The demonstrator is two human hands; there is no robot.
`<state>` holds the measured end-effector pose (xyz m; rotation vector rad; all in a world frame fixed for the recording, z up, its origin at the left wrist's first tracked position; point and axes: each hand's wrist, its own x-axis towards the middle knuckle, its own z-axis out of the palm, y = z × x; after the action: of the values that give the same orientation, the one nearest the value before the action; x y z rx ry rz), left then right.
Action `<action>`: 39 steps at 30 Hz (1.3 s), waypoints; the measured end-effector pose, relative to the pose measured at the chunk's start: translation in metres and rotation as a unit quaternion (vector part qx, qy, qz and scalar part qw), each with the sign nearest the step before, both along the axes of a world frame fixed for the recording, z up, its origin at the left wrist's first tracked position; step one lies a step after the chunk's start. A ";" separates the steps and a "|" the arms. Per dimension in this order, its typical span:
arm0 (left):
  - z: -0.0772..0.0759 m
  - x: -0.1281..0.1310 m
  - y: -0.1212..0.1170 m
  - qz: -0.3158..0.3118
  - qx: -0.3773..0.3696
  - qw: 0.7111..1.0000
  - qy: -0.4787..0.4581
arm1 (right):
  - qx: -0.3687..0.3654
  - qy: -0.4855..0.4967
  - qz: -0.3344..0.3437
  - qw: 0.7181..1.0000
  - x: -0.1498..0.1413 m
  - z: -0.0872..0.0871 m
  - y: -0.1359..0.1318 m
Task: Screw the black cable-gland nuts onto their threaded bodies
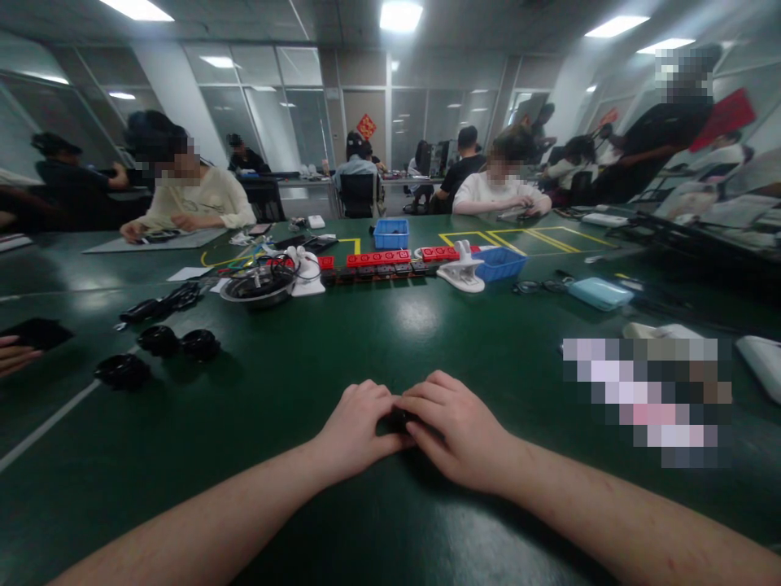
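My left hand (363,422) and my right hand (451,427) meet over the green table (390,521), low in the middle of the view. Between their fingertips is a small black part (400,417), mostly covered by the fingers, so its exact kind does not show. Both hands are closed around it, thumbs on the near side and fingers on the far side. To the left, several round black parts (159,341) lie apart from my hands.
A metal bowl (259,290) of black parts, red power strips (378,258), a white clip (462,270) and blue baskets (391,234) stand across the table. A light blue case (601,294) lies right. Another person's hand (15,355) holds something dark at left; two people sit opposite.
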<state>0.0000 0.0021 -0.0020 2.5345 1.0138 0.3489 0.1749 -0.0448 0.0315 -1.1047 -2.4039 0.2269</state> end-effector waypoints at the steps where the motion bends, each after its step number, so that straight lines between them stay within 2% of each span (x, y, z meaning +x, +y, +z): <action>1: 0.000 0.000 0.000 -0.001 -0.001 1.000 0.001 | -0.001 -0.002 0.004 1.000 0.000 0.000 0.000; 27: 0.000 0.000 0.000 -0.001 0.000 1.000 0.018 | -0.006 -0.052 0.102 0.993 0.000 0.002 -0.006; 34: 0.002 -0.001 0.000 0.004 -0.016 1.000 0.012 | 0.034 -0.066 0.077 0.994 0.003 -0.003 -0.002; 39: 0.005 0.001 0.000 0.005 -0.027 0.999 0.017 | 0.034 -0.083 0.015 0.996 0.012 -0.004 0.011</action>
<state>0.0006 0.0022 0.0029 2.4967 1.0340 0.2784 0.1867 -0.0342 0.0274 -1.0956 -2.5556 0.0642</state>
